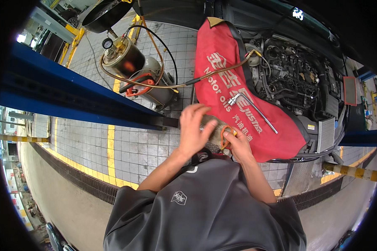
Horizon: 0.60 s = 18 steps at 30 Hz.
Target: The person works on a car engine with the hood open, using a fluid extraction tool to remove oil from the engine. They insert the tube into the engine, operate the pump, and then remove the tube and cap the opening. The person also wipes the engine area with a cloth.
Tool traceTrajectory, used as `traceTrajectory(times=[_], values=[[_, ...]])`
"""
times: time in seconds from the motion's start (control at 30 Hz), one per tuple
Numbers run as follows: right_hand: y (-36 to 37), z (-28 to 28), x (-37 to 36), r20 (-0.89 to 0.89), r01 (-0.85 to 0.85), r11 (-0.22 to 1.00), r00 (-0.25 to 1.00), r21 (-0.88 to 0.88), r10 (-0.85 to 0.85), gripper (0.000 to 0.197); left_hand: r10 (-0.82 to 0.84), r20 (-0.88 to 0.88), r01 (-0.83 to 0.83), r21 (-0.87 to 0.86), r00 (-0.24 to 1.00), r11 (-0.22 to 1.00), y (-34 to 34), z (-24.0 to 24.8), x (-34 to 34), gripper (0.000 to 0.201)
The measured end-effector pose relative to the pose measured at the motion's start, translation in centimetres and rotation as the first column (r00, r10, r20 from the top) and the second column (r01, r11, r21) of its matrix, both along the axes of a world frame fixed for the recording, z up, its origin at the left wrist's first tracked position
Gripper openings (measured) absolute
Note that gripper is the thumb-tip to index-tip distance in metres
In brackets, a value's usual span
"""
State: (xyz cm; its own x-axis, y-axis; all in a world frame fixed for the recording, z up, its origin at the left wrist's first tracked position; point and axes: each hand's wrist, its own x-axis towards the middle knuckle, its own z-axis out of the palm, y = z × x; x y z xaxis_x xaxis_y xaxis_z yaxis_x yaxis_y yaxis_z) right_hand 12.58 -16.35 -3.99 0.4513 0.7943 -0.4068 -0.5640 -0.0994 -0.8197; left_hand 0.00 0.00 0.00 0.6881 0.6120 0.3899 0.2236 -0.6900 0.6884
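My right hand is closed on what looks like a grey-brown knitted work glove, pinching its orange-edged cuff between thumb and fingers. Bare and slightly blurred, my left hand is held over the other side of the glove. Its fingers are apart, and its thumb lies across the ribbed fabric or just above it; which of these I cannot tell. Just beyond both hands, an L-shaped socket wrench rests on a red fender cover draped over the car's edge.
On the right is an exposed car engine. A hose runs from it across the cover to an oil extractor at the far left. A blue lift arm reaches in from the left, its end close to my left hand.
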Motion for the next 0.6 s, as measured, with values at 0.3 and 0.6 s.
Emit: traceTrajectory(times=[0.3, 0.6], values=[[-1.2, -0.3, 0.5, 0.300, 0.090, 0.965, 0.954, -0.245, -0.013, 0.024, -0.327, -0.185, 0.184, -0.535, 0.927, 0.825, -2.3, -0.8, 1.4, 0.048], [-1.6, -1.5, 1.7, 0.427, 0.157, 0.964, 0.903, -0.215, -0.052, 0.046, -0.397, -0.077, 0.201, -0.765, 0.915, 0.612, -3.0, -3.1, 2.5, 0.040]])
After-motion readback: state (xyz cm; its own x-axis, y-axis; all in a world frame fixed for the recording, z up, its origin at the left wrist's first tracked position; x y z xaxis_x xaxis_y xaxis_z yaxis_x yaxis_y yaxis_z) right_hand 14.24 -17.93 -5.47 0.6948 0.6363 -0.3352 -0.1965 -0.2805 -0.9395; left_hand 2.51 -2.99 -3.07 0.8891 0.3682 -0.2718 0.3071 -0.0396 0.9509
